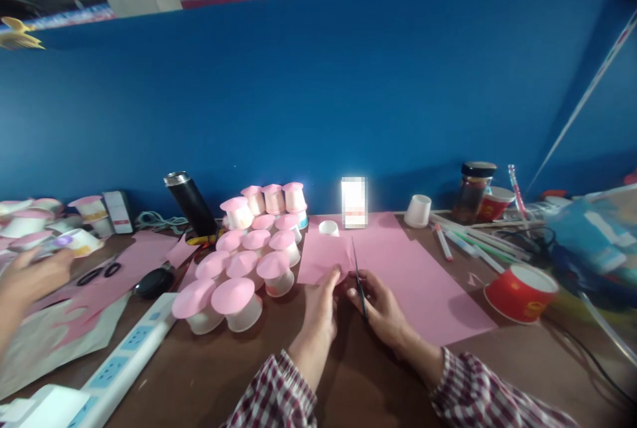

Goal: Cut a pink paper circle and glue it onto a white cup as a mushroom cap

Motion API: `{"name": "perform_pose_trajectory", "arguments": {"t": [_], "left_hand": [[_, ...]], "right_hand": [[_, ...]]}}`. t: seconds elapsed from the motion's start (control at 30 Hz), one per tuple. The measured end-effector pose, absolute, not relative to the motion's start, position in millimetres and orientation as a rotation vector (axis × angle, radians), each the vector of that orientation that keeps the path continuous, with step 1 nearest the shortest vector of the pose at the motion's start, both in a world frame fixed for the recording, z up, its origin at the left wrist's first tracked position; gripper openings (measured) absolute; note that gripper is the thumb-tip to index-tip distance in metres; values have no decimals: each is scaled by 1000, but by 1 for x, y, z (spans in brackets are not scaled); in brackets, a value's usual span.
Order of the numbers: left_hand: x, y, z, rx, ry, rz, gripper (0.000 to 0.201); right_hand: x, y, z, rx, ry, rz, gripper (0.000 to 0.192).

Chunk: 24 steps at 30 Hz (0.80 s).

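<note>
Right hand (379, 305) grips scissors (358, 277), cutting pink paper (398, 269) pinched by left hand (321, 308) on the table (348, 375); pink-capped cups (239, 305) stand left, a dark-filled jar (472, 192) right.

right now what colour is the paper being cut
Pink; the paper shows best in the head view, with the scissors in the right hand.

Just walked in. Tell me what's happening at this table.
A person in a checked shirt is cutting pink paper on a brown table. The right hand holds scissors with the blades pointing away into the sheet, while the left hand grips the paper's near edge. Left of them stands a cluster of small white cups topped with pink paper discs. At the far left, another person's hand holds a similar cup. A red paper cup sits to the right.
</note>
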State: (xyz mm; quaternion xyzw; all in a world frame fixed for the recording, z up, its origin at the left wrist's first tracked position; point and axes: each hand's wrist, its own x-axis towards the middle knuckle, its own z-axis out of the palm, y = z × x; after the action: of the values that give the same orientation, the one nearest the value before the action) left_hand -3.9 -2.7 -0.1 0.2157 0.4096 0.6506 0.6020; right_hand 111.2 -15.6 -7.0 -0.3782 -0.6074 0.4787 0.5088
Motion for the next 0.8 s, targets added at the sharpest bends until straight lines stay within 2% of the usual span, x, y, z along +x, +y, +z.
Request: {"name": "perform_pose_trajectory", "arguments": {"t": [0.2, 0.47, 0.8], "left_hand": [[-4, -2, 0, 450, 934, 1510, 28], [-3, -3, 2, 407, 965, 1488, 35], [-2, -3, 6, 361, 996, 1541, 32]], "right_hand": [[110, -16, -5, -928, -1470, 1141, 28], [111, -17, -3, -975, -1540, 1139, 33], [113, -10, -11, -1063, -1525, 1108, 32]]}}
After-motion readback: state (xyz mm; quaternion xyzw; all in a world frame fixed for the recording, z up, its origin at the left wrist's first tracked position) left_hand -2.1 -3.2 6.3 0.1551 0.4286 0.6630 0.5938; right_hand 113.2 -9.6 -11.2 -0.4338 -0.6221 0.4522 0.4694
